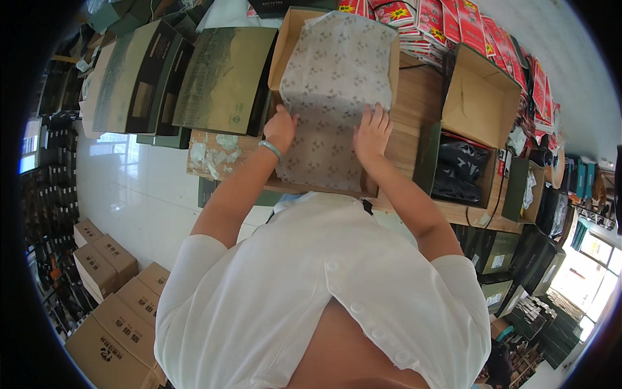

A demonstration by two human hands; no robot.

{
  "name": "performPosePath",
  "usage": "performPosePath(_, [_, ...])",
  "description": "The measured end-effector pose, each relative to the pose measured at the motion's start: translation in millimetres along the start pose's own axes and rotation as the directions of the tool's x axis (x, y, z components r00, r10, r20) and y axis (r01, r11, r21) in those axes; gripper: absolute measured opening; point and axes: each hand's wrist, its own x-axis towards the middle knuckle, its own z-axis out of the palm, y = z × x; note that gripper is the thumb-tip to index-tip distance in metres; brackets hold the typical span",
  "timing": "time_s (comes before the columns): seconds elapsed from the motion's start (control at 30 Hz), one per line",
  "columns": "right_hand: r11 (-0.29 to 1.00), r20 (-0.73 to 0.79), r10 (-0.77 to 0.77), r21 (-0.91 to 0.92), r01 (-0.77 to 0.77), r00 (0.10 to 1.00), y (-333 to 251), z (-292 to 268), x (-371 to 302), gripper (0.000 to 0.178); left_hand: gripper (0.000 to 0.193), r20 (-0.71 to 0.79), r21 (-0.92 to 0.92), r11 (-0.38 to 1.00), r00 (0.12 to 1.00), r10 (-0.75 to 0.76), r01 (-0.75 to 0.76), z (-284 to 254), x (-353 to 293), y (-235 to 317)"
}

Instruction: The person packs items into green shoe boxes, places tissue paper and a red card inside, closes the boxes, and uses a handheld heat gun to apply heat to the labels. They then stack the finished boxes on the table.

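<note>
A sheet of pale tissue paper (330, 97) with a small dark leaf-like pattern lies over an open shoebox (277, 65) in front of me. It spreads from the near part of the box up over the raised lid. My left hand (281, 132), a bracelet at its wrist, is closed with curled fingers at the paper's left edge, by the box's side wall. On the right edge of the paper, my right hand (373, 135) rests with its fingers stretched out. Whatever lies under the paper is hidden.
Closed green shoeboxes (223, 81) stand left on the wooden table (414, 97). Another open shoebox (483, 97) at right holds dark wrapped contents (460, 170). Red printed packets (447, 26) are piled at the back. Brown cartons (123, 324) stack on the floor at lower left.
</note>
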Motion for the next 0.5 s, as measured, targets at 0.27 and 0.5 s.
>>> performPosePath(0.27, [0.995, 0.02, -0.098, -0.001, 0.098, 0.995, 44, 21, 50, 0.077, 0.037, -0.171, -0.043, 0.997, 0.983, 0.063, -0.071, 32, 29, -24])
performPosePath(0.5, [0.991, -0.067, -0.136, -0.017, 0.135, 0.988, 61, 37, 52, 0.063, 0.024, -0.12, -0.11, 0.994, 0.993, -0.001, -0.012, 22, 6, -1])
